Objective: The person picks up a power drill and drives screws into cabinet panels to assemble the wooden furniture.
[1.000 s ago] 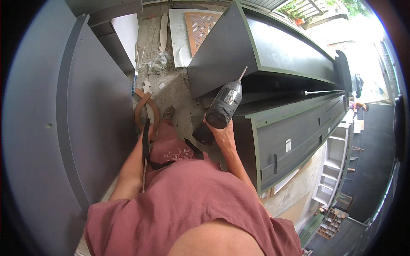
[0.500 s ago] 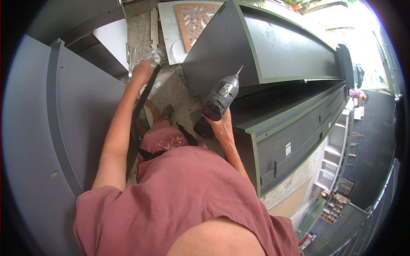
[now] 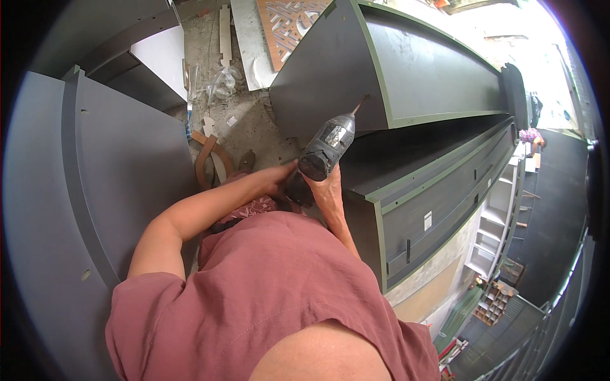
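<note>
A small white rectangular label (image 3: pixel 427 220) sits on the dark cabinet (image 3: pixel 438 190) front at right. The right hand (image 3: pixel 327 190) grasps the cordless drill (image 3: pixel 321 155) by its handle; the left hand (image 3: pixel 279 178) touches the drill's base, its grip hidden. The drill's long axis runs near-left to far-right, the bit aimed at the grey panel (image 3: pixel 330 70).

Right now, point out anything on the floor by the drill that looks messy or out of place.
Loose offcuts litter the concrete floor: a curved brown strip, white scraps and crumpled clear plastic, lying beyond the cordless drill between the grey panels. Nothing looks broken.
</note>
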Demonstrator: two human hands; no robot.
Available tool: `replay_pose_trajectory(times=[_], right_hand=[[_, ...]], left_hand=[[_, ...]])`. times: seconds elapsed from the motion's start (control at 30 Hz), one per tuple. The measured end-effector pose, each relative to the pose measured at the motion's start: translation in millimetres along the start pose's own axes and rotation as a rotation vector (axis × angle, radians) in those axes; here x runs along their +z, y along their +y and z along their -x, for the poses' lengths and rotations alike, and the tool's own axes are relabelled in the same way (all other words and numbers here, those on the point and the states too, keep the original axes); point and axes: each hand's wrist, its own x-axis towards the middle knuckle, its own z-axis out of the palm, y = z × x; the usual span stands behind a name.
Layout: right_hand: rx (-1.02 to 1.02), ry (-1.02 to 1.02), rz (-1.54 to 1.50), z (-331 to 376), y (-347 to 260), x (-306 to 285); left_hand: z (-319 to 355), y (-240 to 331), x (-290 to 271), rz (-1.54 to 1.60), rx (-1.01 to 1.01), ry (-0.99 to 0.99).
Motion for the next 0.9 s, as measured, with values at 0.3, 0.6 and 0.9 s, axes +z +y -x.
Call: replay_pose_trajectory(times=[0.3, 0.6, 0.9], right_hand=[[0.014, -0.032, -0.043, -11, -21, 6], [-0.103, -0.138, 0.238, -73, -69, 31], [-0.086, -0.124, 0.312, -136, -99, 47]], left_hand=[[33, 29, 23, 0.086, -0.037, -0.153], [55, 85, 21, 0.09, 0.251, -0.173], [41, 141, 10, 0.25, 0.31, -0.16]])
